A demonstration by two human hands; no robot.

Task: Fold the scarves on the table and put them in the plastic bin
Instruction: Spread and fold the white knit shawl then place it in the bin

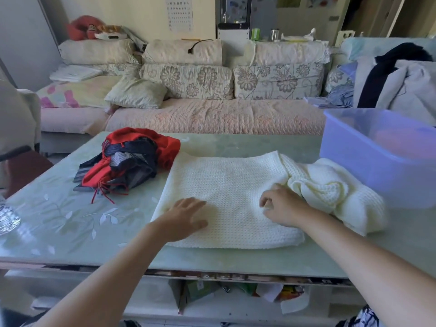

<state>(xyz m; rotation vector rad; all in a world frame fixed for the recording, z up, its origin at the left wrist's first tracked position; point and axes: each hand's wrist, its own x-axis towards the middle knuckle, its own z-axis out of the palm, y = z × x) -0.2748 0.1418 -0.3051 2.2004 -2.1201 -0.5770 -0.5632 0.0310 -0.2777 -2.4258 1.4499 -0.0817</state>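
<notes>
A cream knitted scarf (pixel 226 185) lies spread flat on the glass table (pixel 70 220), with its right end bunched in a heap beside the bin. My left hand (pixel 186 215) rests flat on the scarf's near left part, fingers straight. My right hand (pixel 280 206) sits on the scarf near the bunched end, fingers curled and pinching the knit. A red scarf (pixel 165 145) and a dark patterned scarf (pixel 132 159) lie crumpled together at the table's far left. The translucent blue plastic bin (pixel 382 159) stands at the right, something orange dimly visible inside.
A floral sofa (pixel 212 114) with cushions runs behind the table. Clothes are piled on a chair (pixel 401 86) at the far right. A glass object (pixel 7 218) sits at the table's left edge. Clutter fills the shelf under the table.
</notes>
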